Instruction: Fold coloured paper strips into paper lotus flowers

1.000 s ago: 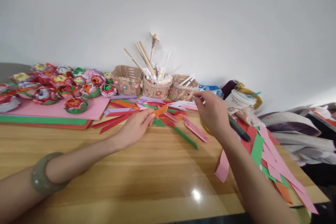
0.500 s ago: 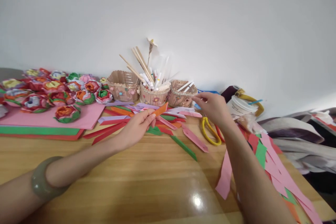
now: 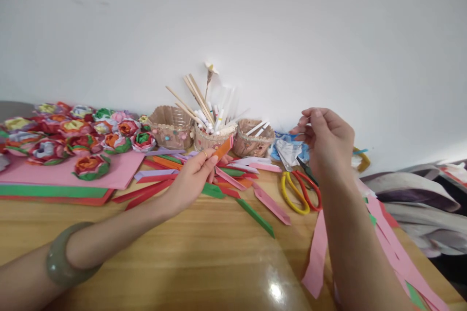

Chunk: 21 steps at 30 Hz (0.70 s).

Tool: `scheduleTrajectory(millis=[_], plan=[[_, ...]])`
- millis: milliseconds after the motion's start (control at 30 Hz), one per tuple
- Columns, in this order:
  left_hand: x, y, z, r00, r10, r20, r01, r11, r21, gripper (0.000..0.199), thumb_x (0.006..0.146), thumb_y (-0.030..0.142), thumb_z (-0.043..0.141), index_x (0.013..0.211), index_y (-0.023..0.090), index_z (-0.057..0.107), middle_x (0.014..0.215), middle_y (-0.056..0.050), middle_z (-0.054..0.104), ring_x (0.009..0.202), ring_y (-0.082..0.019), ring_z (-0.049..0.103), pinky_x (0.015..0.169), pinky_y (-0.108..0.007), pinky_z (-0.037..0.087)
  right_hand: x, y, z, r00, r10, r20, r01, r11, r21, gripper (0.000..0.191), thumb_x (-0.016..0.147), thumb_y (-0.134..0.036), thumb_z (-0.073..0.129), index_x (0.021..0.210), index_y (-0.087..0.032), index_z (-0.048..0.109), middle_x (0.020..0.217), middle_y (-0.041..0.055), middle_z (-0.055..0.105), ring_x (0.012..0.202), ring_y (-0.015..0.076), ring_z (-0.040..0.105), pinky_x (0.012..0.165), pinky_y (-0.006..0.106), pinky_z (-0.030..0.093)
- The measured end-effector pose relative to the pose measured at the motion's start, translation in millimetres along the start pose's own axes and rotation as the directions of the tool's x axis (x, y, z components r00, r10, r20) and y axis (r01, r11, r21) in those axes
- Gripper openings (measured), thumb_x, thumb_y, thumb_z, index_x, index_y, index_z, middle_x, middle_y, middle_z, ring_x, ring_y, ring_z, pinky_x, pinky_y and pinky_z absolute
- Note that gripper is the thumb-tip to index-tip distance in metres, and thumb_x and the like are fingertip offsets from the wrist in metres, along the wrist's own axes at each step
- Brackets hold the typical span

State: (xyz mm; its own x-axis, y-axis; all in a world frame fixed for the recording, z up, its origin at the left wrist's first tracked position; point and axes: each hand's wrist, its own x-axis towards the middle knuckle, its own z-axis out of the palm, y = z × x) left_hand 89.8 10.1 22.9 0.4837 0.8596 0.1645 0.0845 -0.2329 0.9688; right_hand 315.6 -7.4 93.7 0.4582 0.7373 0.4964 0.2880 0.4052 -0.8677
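Fingers of the left hand [image 3: 195, 175] are clamping a folded orange paper strip [image 3: 222, 149] over scattered folded strips [image 3: 214, 191]; those of the right hand [image 3: 331, 143] are hovering curled, their grip unclear, near yellow-and-red-handled scissors [image 3: 307, 195]. Beyond, three decorated baskets [image 3: 206, 142] are standing near the white wall [image 3: 255, 34].

An orange strip [image 3: 223, 148] in the left hand [image 3: 195, 171] stands out against red, green, pink and lilac strips [image 3: 257, 218] around it. Left of that hand, multicoloured flowers [image 3: 91, 167] top pink, green and red sheets [image 3: 122, 170]; yellow and red scissors handles [image 3: 301, 195] brighten the bench [image 3: 219, 262] below the right hand [image 3: 326, 141].
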Motion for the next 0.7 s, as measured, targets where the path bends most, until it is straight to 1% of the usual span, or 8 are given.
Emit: scheduleTrajectory(millis=[133,233,333,433,533,633,700], plan=[[-3.4,5.2,-4.8,0.999,-0.021,-0.050,0.014,0.991,-0.130,0.028,0.086,0.035,0.039,0.092,0.014,0.058,0.048,0.006,0.038,0.050,-0.011,0.042,0.060,-0.025,0.041,-4.4,-1.6,17.4,0.995,0.093,0.045,-0.101,0.973,0.207,0.013,0.083,-0.028,0.055,0.074,-0.018,0.057,0.062,-0.0061,0.051,0.046,0.0026,0.055,0.041,0.011,0.041],[-4.9,7.3,-9.9,0.997,-0.027,-0.076,0.009,0.975,-0.224,0.029,0.085,0.037,0.044,0.092,0.014,0.058,0.047,0.007,0.037,0.049,-0.011,0.041,0.063,-0.027,0.044,-8.6,-3.3,31.4,0.977,0.193,0.093,-0.213,0.913,0.348,0.011,0.080,-0.027,0.059,0.074,-0.017,0.058,0.060,-0.0070,0.050,0.045,0.0019,0.053,0.042,0.010,0.042],[-5.9,10.5,-15.1,0.995,-0.030,-0.094,-0.003,0.943,-0.333,0.027,0.083,0.038,0.049,0.092,0.015,0.060,0.050,0.006,0.039,0.048,-0.009,0.038,0.061,-0.026,0.044,-15.0,-6.5,43.9,0.957,0.254,0.143,-0.291,0.853,0.434,0.014,0.074,-0.030,0.065,0.074,-0.017,0.059,0.060,-0.0076,0.050,0.045,0.0017,0.052,0.042,0.010,0.042],[-8.0,17.4,-19.6,0.993,-0.038,-0.113,-0.013,0.908,-0.419,0.022,0.082,0.034,0.051,0.090,0.016,0.062,0.051,0.006,0.041,0.048,-0.009,0.036,0.059,-0.024,0.042,-22.4,-9.6,54.2,0.939,0.288,0.188,-0.343,0.825,0.448,0.018,0.069,-0.033,0.068,0.073,-0.018,0.060,0.060,-0.0077,0.050,0.046,0.0017,0.051,0.041,0.010,0.041],[-10.4,27.0,-23.7,0.992,-0.052,-0.115,-0.008,0.883,-0.469,0.020,0.081,0.033,0.053,0.088,0.017,0.062,0.050,0.005,0.041,0.048,-0.009,0.035,0.057,-0.023,0.040,-28.4,-11.8,62.7,0.930,0.298,0.215,-0.364,0.820,0.441,0.019,0.068,-0.034,0.069,0.073,-0.018,0.061,0.059,-0.0077,0.050,0.046,0.0019,0.050,0.041,0.011,0.040],[-12.4,36.0,-27.1,0.996,-0.047,-0.082,-0.001,0.862,-0.506,0.018,0.080,0.032,0.055,0.086,0.017,0.063,0.051,0.005,0.043,0.047,-0.008,0.034,0.054,-0.023,0.037,-33.5,-13.9,69.6,0.934,0.287,0.214,-0.353,0.834,0.424,0.020,0.068,-0.035,0.069,0.073,-0.017,0.061,0.059,-0.0073,0.051,0.046,0.0023,0.051,0.041,0.011,0.039],[-13.6,40.4,-28.4,0.997,-0.049,-0.060,0.009,0.845,-0.535,0.018,0.080,0.031,0.055,0.084,0.016,0.064,0.051,0.005,0.043,0.046,-0.008,0.032,0.053,-0.023,0.034,-37.2,-14.9,73.5,0.943,0.264,0.201,-0.326,0.856,0.403,0.020,0.069,-0.035,0.068,0.073,-0.017,0.062,0.059,-0.0070,0.052,0.047,0.0025,0.051,0.042,0.011,0.039]])
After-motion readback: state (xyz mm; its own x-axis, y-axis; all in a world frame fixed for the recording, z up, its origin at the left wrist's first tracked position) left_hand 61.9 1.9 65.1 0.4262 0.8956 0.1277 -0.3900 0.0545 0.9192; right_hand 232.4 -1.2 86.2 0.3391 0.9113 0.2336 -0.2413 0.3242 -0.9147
